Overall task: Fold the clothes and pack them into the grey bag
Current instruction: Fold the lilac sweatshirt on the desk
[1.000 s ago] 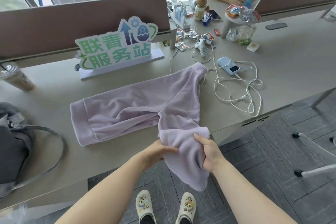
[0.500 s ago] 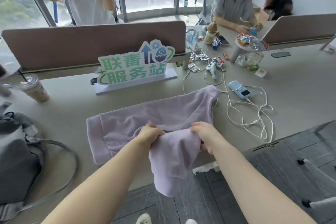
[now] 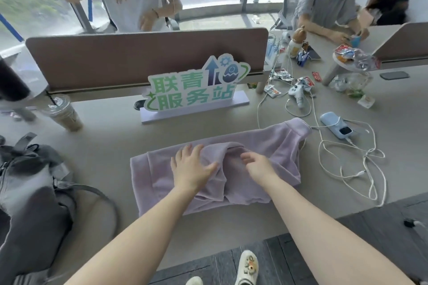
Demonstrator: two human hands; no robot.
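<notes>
A lilac pair of soft trousers [image 3: 273, 146] lies folded over itself on the beige desk [image 3: 111, 146], waistband at the left, one leg doubled back on top. My left hand [image 3: 191, 166] lies flat on the folded cloth with fingers spread. My right hand [image 3: 258, 165] rests on the cloth just to the right, fingers loosely bent over a crease. The grey bag [image 3: 32, 210] sits at the desk's left edge with its strap looped out toward the trousers.
A green-lettered sign [image 3: 196, 90] stands behind the trousers before a brown divider [image 3: 139, 58]. An iced drink cup [image 3: 63, 113] is at left. White cables [image 3: 347, 164] and a blue device [image 3: 335, 125] lie at right. People sit and stand beyond the divider.
The trouser leg that hung over the desk edge has been lifted and laid on top of the other. Both hands let go of it and now rest on the cloth.
</notes>
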